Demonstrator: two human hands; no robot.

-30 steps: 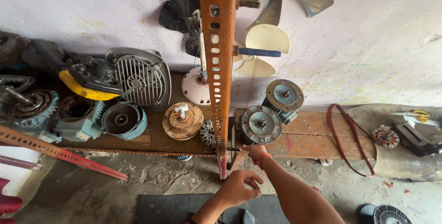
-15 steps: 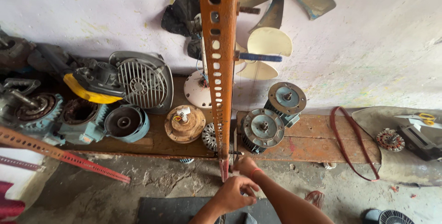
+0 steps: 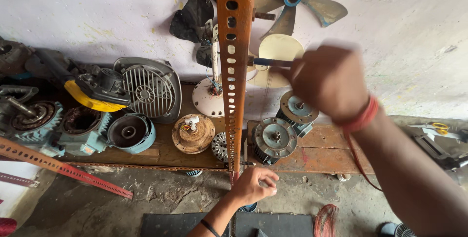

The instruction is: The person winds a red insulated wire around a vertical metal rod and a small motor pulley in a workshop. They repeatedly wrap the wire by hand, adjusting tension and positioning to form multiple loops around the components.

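An orange slotted steel upright (image 3: 236,71) runs from the top of the view down to the floor. My right hand (image 3: 330,80), blurred and with a red thread on its wrist, is raised beside the upright. It is closed on the end of a blue-handled tool (image 3: 271,62) that points at the upright. My left hand (image 3: 253,185) is low, at the foot of the upright in front of the wooden bench (image 3: 321,156). Its fingers are curled over something small and grey that I cannot make out.
The bench holds several motor housings (image 3: 130,132), a finned grey cover (image 3: 148,90), a copper-wound rotor (image 3: 193,133) and round end caps (image 3: 274,138). Fan blades (image 3: 297,4) hang on the wall. A red slotted bar (image 3: 63,170) leans at left. Red wire (image 3: 325,221) lies on the floor.
My right hand has left the foot of the upright and risen to the blue-handled tool. My left hand stays low near the base.
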